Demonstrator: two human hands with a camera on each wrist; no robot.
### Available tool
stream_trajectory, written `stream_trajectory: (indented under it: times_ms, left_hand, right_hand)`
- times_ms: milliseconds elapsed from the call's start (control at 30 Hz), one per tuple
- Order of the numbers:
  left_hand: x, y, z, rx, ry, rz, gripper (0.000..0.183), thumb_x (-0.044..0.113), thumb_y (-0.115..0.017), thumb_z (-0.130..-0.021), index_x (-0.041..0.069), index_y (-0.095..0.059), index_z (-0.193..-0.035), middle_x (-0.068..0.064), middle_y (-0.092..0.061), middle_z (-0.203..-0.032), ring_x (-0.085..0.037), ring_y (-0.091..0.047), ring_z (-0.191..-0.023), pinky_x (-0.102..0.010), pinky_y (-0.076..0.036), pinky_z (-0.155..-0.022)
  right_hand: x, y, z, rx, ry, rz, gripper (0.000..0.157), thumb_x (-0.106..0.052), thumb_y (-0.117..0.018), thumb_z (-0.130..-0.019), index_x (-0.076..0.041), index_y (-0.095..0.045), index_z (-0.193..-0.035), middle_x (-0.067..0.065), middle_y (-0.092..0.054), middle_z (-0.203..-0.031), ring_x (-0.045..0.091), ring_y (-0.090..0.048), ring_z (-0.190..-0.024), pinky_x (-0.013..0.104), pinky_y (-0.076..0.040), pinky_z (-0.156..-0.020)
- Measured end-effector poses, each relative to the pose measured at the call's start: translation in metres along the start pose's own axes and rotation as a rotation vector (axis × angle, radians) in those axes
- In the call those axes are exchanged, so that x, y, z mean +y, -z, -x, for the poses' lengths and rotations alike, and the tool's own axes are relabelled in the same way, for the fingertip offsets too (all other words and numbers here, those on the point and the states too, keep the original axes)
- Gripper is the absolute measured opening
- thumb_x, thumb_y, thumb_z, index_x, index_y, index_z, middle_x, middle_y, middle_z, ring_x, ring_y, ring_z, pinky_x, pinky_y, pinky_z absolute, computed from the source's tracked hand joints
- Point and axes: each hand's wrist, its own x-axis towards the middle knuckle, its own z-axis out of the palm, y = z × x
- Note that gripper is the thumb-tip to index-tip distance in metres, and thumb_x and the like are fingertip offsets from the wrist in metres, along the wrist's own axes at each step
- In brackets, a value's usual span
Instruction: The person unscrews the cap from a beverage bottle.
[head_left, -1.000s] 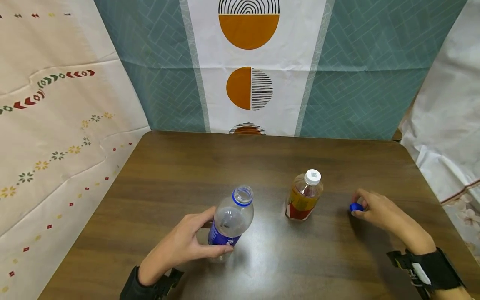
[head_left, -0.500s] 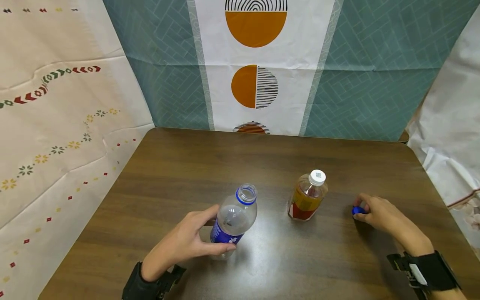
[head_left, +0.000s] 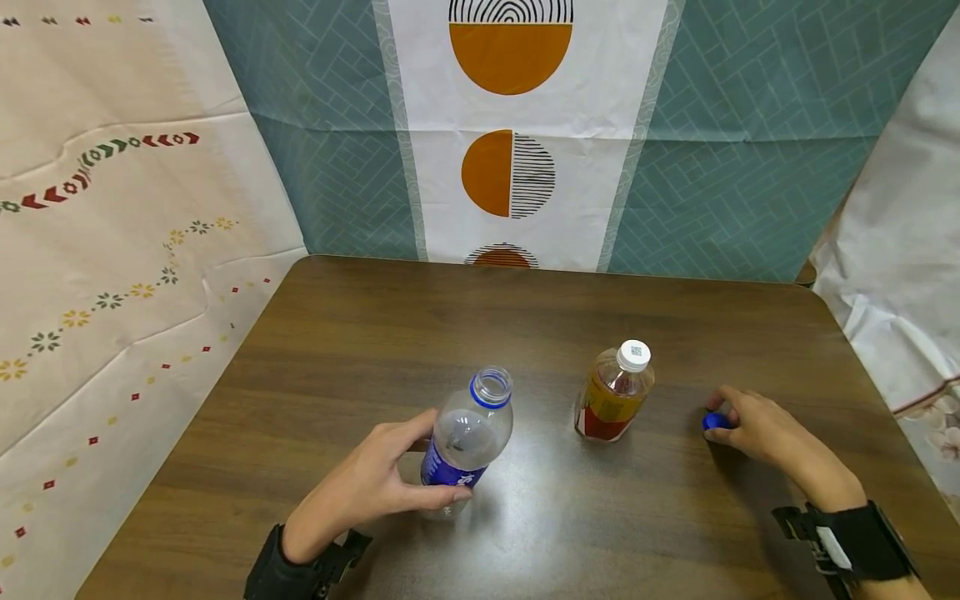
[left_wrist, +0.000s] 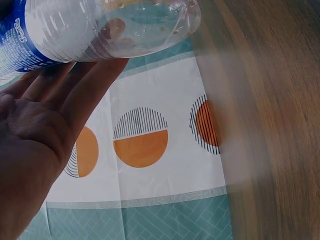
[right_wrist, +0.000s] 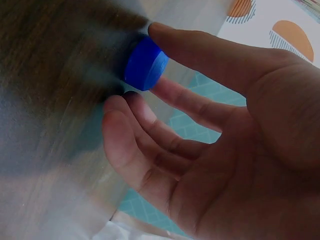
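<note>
My left hand [head_left: 382, 475] grips a clear plastic bottle [head_left: 467, 433] with a blue label around its lower part. The bottle stands upright, its mouth uncapped, with a blue ring at the neck. From the left wrist view, the fingers lie behind the bottle [left_wrist: 145, 30] along its side. Over on the right, my right hand [head_left: 772, 429] pinches a blue bottle cap [head_left: 716, 421] between thumb and a finger, low at the tabletop. In the right wrist view the cap [right_wrist: 146, 64] sits by the thumb tip, while the other fingers curve below it.
Between the hands stands a second bottle [head_left: 617, 392], with a white cap and a yellow and red label. The brown wooden table [head_left: 375, 333] ends at a patterned cloth [head_left: 720, 192] at the back. Pale cloths hang along both sides.
The head view shifts slightly, moving the whole scene a little. Both hands keep their holds, and the bottles stay in place.
</note>
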Motion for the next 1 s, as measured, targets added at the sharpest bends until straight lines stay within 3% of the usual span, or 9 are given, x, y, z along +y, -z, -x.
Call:
stream_trajectory:
  times_ms: [267,467,633,900,1000]
  left_hand:
    - [-0.001,-0.001,0.000,0.000,-0.017,0.001,0.059,0.039,-0.076,-0.076,0.021,-0.051,-0.127,0.005,-0.065,-0.112,-0.011,-0.060,-0.101,-0.036,-0.056,-0.080]
    - [0.001,-0.001,0.001,0.009,-0.009,-0.003,0.060,0.040,-0.076,-0.076,0.024,-0.050,-0.128,0.008,-0.063,-0.114,-0.010,-0.060,-0.101,-0.035,-0.056,-0.079]
    - [0.002,-0.002,0.000,0.006,0.008,0.004,0.059,0.042,-0.075,-0.076,0.026,-0.050,-0.127,0.010,-0.063,-0.112,-0.009,-0.060,-0.101,-0.037,-0.055,-0.080]
    - [0.001,-0.002,-0.001,0.002,0.014,0.006,0.061,0.042,-0.076,-0.075,0.025,-0.050,-0.127,0.009,-0.063,-0.113,-0.008,-0.059,-0.102,-0.035,-0.055,-0.081]
    - [0.001,-0.003,-0.002,-0.001,0.019,0.005,0.062,0.043,-0.076,-0.075,0.026,-0.050,-0.128,0.009,-0.063,-0.114,-0.008,-0.059,-0.103,-0.035,-0.055,-0.081]
  right_hand:
    - [-0.003,0.006,0.007,-0.022,-0.065,-0.020,0.053,-0.033,-0.074,-0.079,0.006,-0.054,-0.110,0.025,-0.057,-0.092,0.041,-0.054,-0.084,0.055,-0.046,-0.065]
    - [-0.007,0.017,0.016,0.018,-0.100,-0.052,0.071,-0.039,-0.071,-0.082,0.011,-0.042,-0.122,0.039,-0.047,-0.107,0.053,-0.048,-0.092,0.065,-0.043,-0.071]
    - [-0.014,0.030,0.022,0.082,-0.072,-0.053,0.076,-0.039,-0.069,-0.084,0.014,-0.038,-0.127,0.040,-0.043,-0.109,0.048,-0.052,-0.089,0.060,-0.047,-0.067]
    - [-0.037,0.054,0.038,0.293,0.026,-0.006,0.061,-0.029,-0.070,-0.085,0.012,-0.044,-0.123,0.032,-0.047,-0.108,0.040,-0.054,-0.084,0.057,-0.045,-0.061]
    - [-0.049,0.063,0.045,0.333,0.037,0.006,0.063,-0.032,-0.068,-0.086,0.010,-0.044,-0.126,0.029,-0.047,-0.112,0.039,-0.055,-0.085,0.056,-0.045,-0.061]
